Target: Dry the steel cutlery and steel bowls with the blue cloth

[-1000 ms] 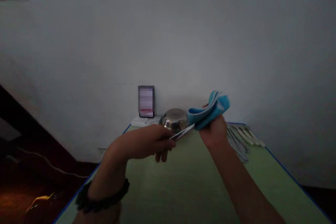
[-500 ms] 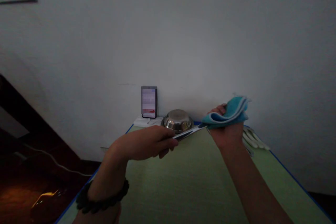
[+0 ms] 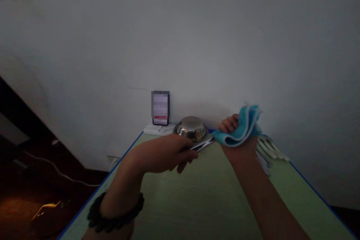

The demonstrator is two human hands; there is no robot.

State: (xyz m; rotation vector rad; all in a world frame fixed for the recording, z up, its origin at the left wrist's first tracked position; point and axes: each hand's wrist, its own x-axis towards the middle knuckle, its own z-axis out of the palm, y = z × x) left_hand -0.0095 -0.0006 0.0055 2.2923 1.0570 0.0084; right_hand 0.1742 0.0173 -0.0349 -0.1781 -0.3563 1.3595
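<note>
My left hand [image 3: 171,153] is closed on a slim silver utensil [image 3: 202,144] with a dark inset along its handle; its far end is hidden by a cloth. My right hand [image 3: 229,124] has its fingers curled around the folded blue cloth [image 3: 239,131], which has a pale edge. The cloth meets the utensil just past the left fingers. Behind the utensil, a shiny metal bowl [image 3: 191,129] rests upside down near the wall.
A phone [image 3: 160,108] stands on a white base [image 3: 157,130] at the back of the green table [image 3: 194,202]. White gloves [image 3: 271,148] lie at the right edge, beside a partly hidden striped item. A white cable [image 3: 62,174] runs at lower left.
The cloth has shifted slightly left and folded up more steeply along the utensil. My left hand has moved a little to the right, and less of the handle shows.
</note>
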